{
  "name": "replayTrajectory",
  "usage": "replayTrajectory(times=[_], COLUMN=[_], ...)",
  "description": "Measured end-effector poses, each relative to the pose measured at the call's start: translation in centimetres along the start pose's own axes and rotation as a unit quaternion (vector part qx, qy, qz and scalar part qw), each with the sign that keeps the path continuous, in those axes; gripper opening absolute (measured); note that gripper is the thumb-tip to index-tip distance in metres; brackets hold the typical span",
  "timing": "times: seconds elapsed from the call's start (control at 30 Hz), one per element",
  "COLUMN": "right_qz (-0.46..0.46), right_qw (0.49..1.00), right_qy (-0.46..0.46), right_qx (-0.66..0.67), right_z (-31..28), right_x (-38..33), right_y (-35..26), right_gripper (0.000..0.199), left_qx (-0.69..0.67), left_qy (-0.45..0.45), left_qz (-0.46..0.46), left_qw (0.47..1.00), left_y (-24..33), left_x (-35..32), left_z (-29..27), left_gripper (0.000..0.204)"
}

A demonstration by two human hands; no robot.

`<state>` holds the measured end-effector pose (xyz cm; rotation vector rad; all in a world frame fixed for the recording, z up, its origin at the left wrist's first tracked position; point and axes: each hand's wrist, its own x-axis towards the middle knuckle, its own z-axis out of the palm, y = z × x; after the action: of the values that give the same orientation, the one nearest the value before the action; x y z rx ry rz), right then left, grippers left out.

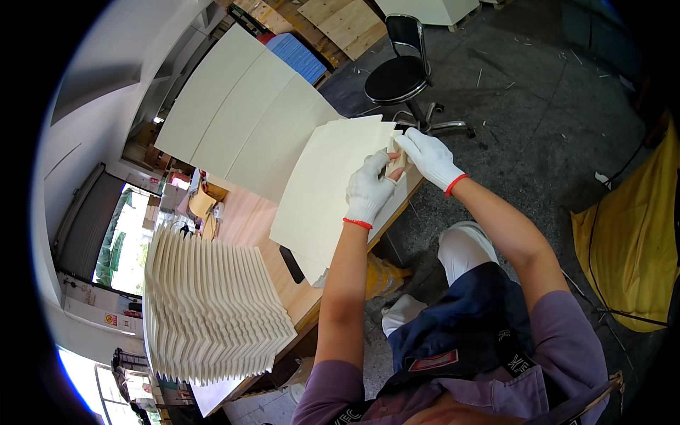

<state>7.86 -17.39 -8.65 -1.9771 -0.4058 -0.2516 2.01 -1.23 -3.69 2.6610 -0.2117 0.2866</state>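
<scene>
A stack of die-cut white card sheets [326,180] lies on the wooden table in front of me, its edges slightly uneven. At its right edge, my left hand [369,187], in a white glove with bare thumb and fingertip, closes on a small cream block of layered card [392,165]. My right hand [429,157], also in a white glove with a red cuff, is bent over the far side of that block. Its fingertips are partly hidden there. Whether the block is separate from the sheets, I cannot tell.
A tall pile of folded white card [212,312] stands on the table [244,219] at left. Behind are large white sheets [248,106]. A black swivel chair [400,78] stands beyond the table. Yellow sheeting [627,234] hangs at right. Scraps litter the grey floor [517,134].
</scene>
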Motion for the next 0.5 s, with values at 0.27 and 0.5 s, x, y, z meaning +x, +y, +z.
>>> replayTrajectory(times=[0.27, 0.5], right_qz=[-0.003, 0.012], right_qw=[1.000, 1.000], right_qy=[-0.002, -0.013], right_qx=[0.003, 0.022], right_z=[0.0, -0.2], right_x=[0.1, 0.0], right_y=[-0.3, -0.8], right_gripper=[0.039, 0.046], left_qx=[-0.001, -0.016], left_qy=[0.017, 0.048], left_qz=[0.017, 0.030], left_qw=[1.000, 0.998], left_y=[-0.6, -1.1], left_x=[0.1, 0.0], left_z=[0.3, 0.6], left_gripper=[0.033, 0.037])
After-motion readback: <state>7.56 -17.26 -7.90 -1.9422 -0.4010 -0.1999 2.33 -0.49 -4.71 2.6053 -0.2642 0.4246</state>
